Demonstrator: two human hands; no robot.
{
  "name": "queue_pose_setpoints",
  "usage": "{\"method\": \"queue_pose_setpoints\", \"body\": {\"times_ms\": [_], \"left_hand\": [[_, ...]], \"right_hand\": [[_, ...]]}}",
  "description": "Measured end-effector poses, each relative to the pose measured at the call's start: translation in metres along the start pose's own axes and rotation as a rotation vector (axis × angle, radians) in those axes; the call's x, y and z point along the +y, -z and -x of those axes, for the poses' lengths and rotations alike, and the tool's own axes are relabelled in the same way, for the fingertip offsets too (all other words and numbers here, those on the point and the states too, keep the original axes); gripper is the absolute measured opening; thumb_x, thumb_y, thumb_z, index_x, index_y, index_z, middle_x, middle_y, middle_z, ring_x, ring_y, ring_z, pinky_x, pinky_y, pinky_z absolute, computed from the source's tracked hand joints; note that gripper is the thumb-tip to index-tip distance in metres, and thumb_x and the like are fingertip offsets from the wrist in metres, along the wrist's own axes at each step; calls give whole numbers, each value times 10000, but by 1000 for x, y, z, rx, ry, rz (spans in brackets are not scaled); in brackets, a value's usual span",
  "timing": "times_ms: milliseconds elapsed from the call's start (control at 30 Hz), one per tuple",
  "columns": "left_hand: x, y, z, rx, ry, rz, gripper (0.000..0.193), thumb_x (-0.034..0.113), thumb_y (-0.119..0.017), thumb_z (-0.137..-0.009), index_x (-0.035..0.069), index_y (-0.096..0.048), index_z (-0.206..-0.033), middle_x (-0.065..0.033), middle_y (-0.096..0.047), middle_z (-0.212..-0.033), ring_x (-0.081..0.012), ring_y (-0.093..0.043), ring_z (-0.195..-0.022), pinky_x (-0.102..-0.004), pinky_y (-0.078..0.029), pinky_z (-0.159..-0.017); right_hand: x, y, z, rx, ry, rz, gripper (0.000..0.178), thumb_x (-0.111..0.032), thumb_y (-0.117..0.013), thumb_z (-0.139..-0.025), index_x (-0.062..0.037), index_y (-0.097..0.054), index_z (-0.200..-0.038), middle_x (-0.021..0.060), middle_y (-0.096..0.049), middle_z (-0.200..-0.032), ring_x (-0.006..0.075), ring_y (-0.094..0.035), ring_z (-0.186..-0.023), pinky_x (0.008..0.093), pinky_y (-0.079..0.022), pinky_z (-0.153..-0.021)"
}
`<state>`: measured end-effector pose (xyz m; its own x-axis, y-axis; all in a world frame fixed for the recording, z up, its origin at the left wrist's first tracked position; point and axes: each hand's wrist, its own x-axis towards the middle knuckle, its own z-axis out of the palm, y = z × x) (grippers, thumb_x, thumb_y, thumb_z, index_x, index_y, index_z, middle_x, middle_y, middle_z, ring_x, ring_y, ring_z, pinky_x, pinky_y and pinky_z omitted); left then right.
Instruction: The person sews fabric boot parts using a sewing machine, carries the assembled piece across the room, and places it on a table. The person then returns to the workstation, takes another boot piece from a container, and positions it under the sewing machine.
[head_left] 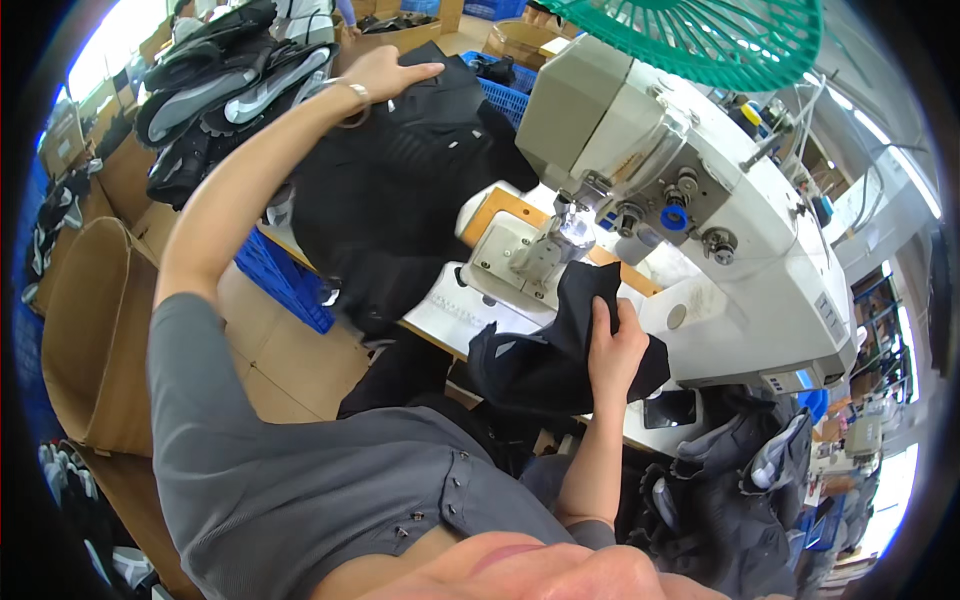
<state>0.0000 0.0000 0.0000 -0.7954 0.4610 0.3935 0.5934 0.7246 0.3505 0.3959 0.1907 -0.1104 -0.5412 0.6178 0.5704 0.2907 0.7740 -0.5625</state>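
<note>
Glare from a lamp washed out the needle area of a pale industrial sewing machine [750, 270], and the folds of a black fabric piece [540, 370] covered part of its worktable [450, 308]. The right hand [617, 355] had its fingers closed on that piece, just in front of the machine. The left hand [378, 76], partly curled, rested at the far edge of draped black material [390, 185]; whether it gripped could not be told. The top edge cut off a green fan guard [700, 38]. The machine head and material partly blocked a blue crate [506, 102]. Dark shoe uppers [240, 90] were heaped beyond the left forearm.
</note>
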Motion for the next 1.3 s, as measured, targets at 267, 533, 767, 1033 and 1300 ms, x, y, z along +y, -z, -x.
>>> {"method": "queue_pose_setpoints", "body": {"times_ms": [267, 533, 767, 1033, 1300], "left_hand": [[68, 74, 141, -209, -505, 189, 566, 487, -699, -775, -8, -602, -1031, -197, -652, -935, -302, -645, -860, -358, -486, -774], [96, -20, 126, -539, -489, 327, 638, 510, -661, -807, -84, -574, -1022, -272, -624, -945, -347, -626, -881, -380, -473, -804], [106, -72, 105, -617, -536, 250, 665, 520, -668, -796, -94, -560, -1029, -291, -614, -970, -377, -617, -917, -392, -463, -826], [105, -92, 92, -532, -544, 352, 743, 581, -648, -774, -60, -575, -1143, -266, -644, -951, -377, -635, -895, -386, -484, -826], [108, -99, 89, -383, -661, 362, 701, 547, -668, -762, -34, -556, -1139, -239, -645, -979, -388, -614, -951, -401, -475, -851]], "right_hand": [[3, -20, 8, 47, 21, -245, 262, -195, -636, -871, 38, -534, -807, 251, -514, -662, 408, -436, -582, 396, -404, -545], [1, -56, -18, 99, -48, 86, 272, -300, -608, -869, -33, -660, -879, 190, -635, -688, 378, -629, -658, 443, -484, -600], [10, -60, -29, -23, -100, 229, 302, -333, -627, -845, -34, -668, -833, 199, -632, -692, 385, -629, -683, 440, -484, -614], [4, -58, -44, 26, -182, -81, 347, -253, -658, -825, -8, -573, -1055, 184, -630, -674, 380, -625, -650, 438, -482, -601], [24, -66, -48, -13, -37, -264, 192, -105, -609, -785, 30, -593, -920, 169, -610, -679, 345, -604, -620, 363, -459, -578]]}}
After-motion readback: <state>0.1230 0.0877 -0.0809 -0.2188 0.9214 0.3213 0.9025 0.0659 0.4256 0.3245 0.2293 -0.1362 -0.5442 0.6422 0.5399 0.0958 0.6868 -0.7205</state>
